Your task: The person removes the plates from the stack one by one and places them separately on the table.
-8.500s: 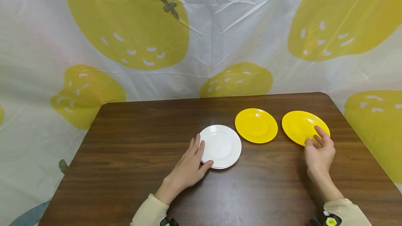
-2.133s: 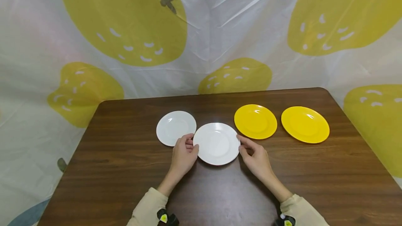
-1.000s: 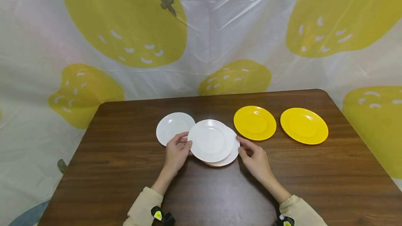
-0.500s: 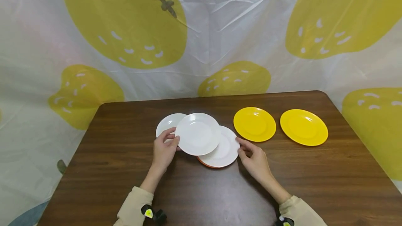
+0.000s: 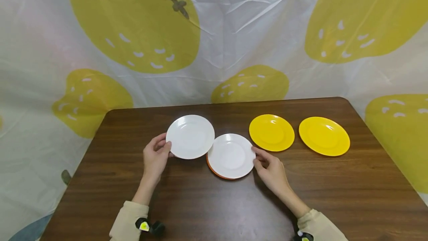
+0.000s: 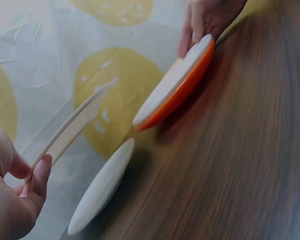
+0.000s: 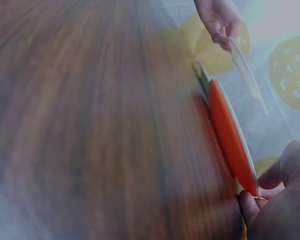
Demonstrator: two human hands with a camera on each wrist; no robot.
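My left hand (image 5: pixel 155 159) pinches the lifted white plate (image 5: pixel 190 137) by its rim, now above the lower white plate (image 6: pixel 102 187); one piece is off the stack (image 5: pixel 231 156), I judge. Half a second ago it overlapped that stack from overhead. My right hand (image 5: pixel 272 170), unmoved, pinches the edge where the stacked white plate (image 6: pixel 171 84) sits on an orange dish (image 7: pixel 227 135). Yellow plates (image 5: pixel 271 132) unchanged.

brown table (image 5: pixel 230 211), darker streaked grain; near its far right corner, yellow plate (image 5: pixel 324 136) and second yellow plate (image 5: pixel 272 132); upper white plate (image 5: pixel 190 137); lower white plate (image 5: pixel 231 156) on orange plate (image 7: pixel 230 137); past the far edge, white cloth (image 5: pixel 220 51) printed with yellow fruit.
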